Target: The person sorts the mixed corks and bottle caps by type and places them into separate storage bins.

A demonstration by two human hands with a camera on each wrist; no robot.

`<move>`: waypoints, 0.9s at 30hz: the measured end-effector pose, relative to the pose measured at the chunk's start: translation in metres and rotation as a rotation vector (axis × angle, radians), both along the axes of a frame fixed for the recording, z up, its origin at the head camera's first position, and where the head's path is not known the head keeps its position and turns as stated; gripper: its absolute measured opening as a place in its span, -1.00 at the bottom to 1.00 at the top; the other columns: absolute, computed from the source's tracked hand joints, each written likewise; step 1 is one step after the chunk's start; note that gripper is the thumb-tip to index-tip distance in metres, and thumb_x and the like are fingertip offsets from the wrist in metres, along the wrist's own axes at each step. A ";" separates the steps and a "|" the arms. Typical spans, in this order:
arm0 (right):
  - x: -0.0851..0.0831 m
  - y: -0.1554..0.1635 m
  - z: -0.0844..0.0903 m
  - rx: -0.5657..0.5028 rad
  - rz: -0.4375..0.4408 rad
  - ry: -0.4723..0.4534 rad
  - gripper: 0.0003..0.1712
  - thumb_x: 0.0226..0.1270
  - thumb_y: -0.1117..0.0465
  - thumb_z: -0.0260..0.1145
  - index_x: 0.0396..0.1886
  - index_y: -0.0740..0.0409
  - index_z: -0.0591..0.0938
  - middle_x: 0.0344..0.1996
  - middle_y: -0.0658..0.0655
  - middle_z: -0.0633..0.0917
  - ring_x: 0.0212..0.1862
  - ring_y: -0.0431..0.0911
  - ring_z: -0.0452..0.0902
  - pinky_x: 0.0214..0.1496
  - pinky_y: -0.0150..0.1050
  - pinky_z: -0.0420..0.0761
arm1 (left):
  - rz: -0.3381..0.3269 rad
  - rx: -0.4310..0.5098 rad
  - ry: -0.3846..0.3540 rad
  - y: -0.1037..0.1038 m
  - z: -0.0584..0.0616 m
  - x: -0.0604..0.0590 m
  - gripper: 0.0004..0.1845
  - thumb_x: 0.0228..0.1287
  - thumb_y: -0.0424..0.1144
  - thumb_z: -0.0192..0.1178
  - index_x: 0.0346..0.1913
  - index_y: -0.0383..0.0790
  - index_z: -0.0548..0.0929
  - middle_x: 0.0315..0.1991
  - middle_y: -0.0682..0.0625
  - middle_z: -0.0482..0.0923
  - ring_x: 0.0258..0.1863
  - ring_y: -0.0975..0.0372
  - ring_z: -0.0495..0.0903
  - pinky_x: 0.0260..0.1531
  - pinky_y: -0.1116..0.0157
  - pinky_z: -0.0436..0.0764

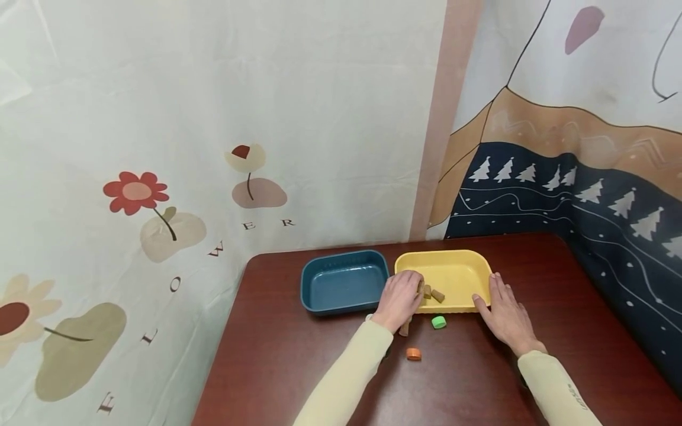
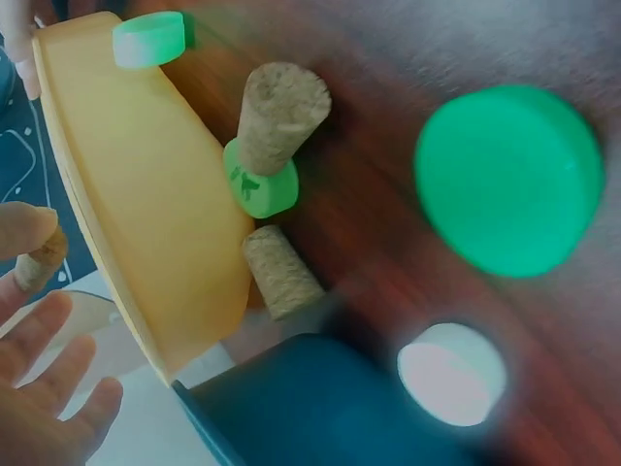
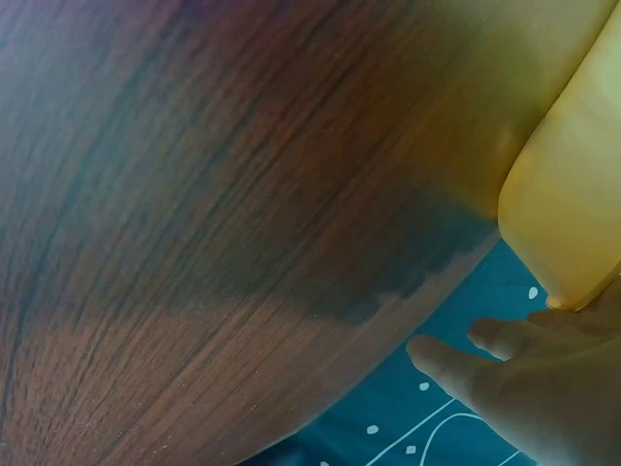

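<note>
**Object count, by kind.**
One blue tray (image 1: 314, 278) and one yellow tray (image 1: 458, 255) stood there; by the left hand (image 1: 401, 299) lay one orange cap (image 1: 413, 354), several green caps (image 2: 509, 180) and several corks (image 2: 281, 116).

Open tabletop (image 1: 559, 296) right of yellow tray (image 1: 463, 260); blue tray (image 1: 319, 278) leftward.

the left hand (image 1: 401, 299) hides most of the cork (image 1: 421, 288) it pinches; the green cap (image 2: 508, 179) nearby blurs.
</note>
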State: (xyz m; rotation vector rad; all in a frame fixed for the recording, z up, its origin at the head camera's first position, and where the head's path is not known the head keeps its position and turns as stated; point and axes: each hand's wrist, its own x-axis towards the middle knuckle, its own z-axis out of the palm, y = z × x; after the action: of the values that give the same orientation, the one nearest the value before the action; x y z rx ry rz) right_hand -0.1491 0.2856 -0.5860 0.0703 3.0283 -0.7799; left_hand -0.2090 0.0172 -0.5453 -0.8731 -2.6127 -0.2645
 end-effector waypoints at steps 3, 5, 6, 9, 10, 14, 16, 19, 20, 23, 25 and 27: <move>-0.001 0.000 0.000 0.003 -0.003 0.003 0.06 0.63 -0.35 -0.17 0.65 0.40 -0.18 0.61 0.49 -0.10 0.53 0.54 -0.09 0.34 0.59 0.03 | 0.013 -0.040 -0.023 0.007 0.002 -0.006 -0.84 0.37 -0.13 0.38 -0.06 -0.02 0.70 0.04 0.07 0.67 0.10 0.20 0.63 0.07 0.21 0.62; -0.001 0.000 0.000 0.003 -0.001 0.006 0.05 0.63 -0.33 -0.14 0.65 0.39 -0.18 0.61 0.48 -0.10 0.53 0.54 -0.09 0.34 0.59 0.03 | 0.022 -0.061 -0.042 0.012 0.003 -0.009 -0.84 0.36 -0.13 0.39 -0.06 -0.01 0.72 0.12 0.04 0.65 0.16 0.17 0.61 0.11 0.19 0.61; -0.001 0.000 -0.001 0.001 0.000 0.009 0.05 0.63 -0.32 -0.12 0.65 0.39 -0.18 0.61 0.48 -0.10 0.53 0.54 -0.09 0.34 0.59 0.03 | 0.028 -0.071 -0.047 0.013 0.003 -0.010 -0.84 0.36 -0.13 0.39 -0.06 -0.01 0.73 0.15 0.03 0.64 0.18 0.16 0.60 0.14 0.19 0.60; -0.001 0.000 -0.001 -0.001 0.000 0.014 0.04 0.64 -0.29 -0.09 0.65 0.39 -0.18 0.62 0.48 -0.10 0.53 0.53 -0.09 0.34 0.59 0.03 | 0.035 -0.094 -0.057 0.018 0.002 -0.014 -0.86 0.34 -0.12 0.41 -0.10 -0.01 0.76 0.17 0.00 0.64 0.20 0.13 0.59 0.19 0.16 0.58; 0.000 0.000 -0.001 -0.001 0.001 0.012 0.03 0.64 -0.28 -0.09 0.65 0.39 -0.18 0.62 0.48 -0.11 0.53 0.53 -0.10 0.34 0.59 0.02 | 0.033 -0.102 -0.053 0.019 0.000 -0.014 -0.87 0.34 -0.12 0.41 -0.12 -0.02 0.76 0.13 0.00 0.65 0.17 0.12 0.61 0.18 0.16 0.58; 0.002 0.001 -0.001 0.003 -0.005 0.007 0.05 0.63 -0.32 -0.14 0.65 0.40 -0.19 0.62 0.48 -0.12 0.53 0.54 -0.11 0.35 0.59 0.01 | 0.016 -0.137 -0.015 0.023 -0.008 -0.016 -0.90 0.31 -0.11 0.41 -0.22 -0.02 0.77 -0.10 0.05 0.71 -0.03 0.16 0.68 0.06 0.22 0.62; 0.002 0.002 -0.001 0.003 -0.009 0.003 0.06 0.63 -0.34 -0.15 0.65 0.40 -0.19 0.62 0.48 -0.12 0.53 0.54 -0.11 0.35 0.59 0.00 | 0.010 -0.155 -0.013 0.025 -0.011 -0.017 -0.90 0.31 -0.11 0.41 -0.25 -0.03 0.77 -0.21 0.07 0.70 -0.14 0.19 0.69 0.00 0.25 0.62; 0.001 0.001 -0.001 0.001 -0.011 0.000 0.05 0.63 -0.33 -0.15 0.65 0.38 -0.19 0.62 0.48 -0.11 0.53 0.54 -0.11 0.35 0.59 0.00 | 0.019 -0.166 -0.068 0.027 -0.013 -0.018 -0.90 0.32 -0.11 0.40 -0.25 -0.05 0.75 -0.31 0.07 0.68 -0.25 0.21 0.69 -0.04 0.26 0.62; 0.001 0.001 -0.001 0.000 -0.010 -0.003 0.05 0.63 -0.33 -0.15 0.66 0.38 -0.19 0.62 0.48 -0.11 0.53 0.54 -0.11 0.35 0.59 -0.01 | 0.027 -0.170 -0.102 0.028 -0.014 -0.018 -0.89 0.34 -0.11 0.40 -0.24 -0.05 0.75 -0.32 0.07 0.68 -0.27 0.21 0.68 -0.04 0.26 0.61; -0.001 0.000 -0.001 0.001 -0.009 -0.006 0.04 0.64 -0.31 -0.13 0.66 0.37 -0.19 0.62 0.47 -0.11 0.54 0.53 -0.12 0.35 0.59 -0.01 | 0.053 -0.183 -0.165 0.029 -0.013 -0.020 -0.88 0.33 -0.11 0.41 -0.24 -0.07 0.75 -0.35 0.07 0.67 -0.32 0.21 0.68 -0.08 0.27 0.60; -0.002 0.000 -0.002 -0.001 -0.009 -0.010 0.04 0.64 -0.31 -0.12 0.66 0.36 -0.20 0.62 0.47 -0.12 0.54 0.53 -0.12 0.35 0.59 -0.01 | 0.068 -0.199 -0.180 0.029 -0.012 -0.020 -0.86 0.31 -0.10 0.42 -0.22 -0.08 0.74 -0.34 0.06 0.67 -0.31 0.21 0.67 -0.08 0.28 0.59; -0.002 0.000 -0.002 -0.002 -0.011 -0.015 0.04 0.64 -0.30 -0.11 0.66 0.35 -0.20 0.62 0.46 -0.12 0.54 0.52 -0.13 0.36 0.59 -0.01 | 0.068 -0.194 -0.176 0.029 -0.012 -0.020 -0.83 0.31 -0.10 0.43 -0.15 -0.09 0.74 -0.28 0.05 0.68 -0.26 0.21 0.69 -0.07 0.29 0.59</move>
State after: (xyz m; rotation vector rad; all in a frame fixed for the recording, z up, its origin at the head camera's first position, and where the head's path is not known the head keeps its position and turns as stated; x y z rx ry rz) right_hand -0.1512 0.2859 -0.5879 0.0922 3.0151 -0.7799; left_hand -0.2290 0.0466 -0.5576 -0.8550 -2.8629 -0.0729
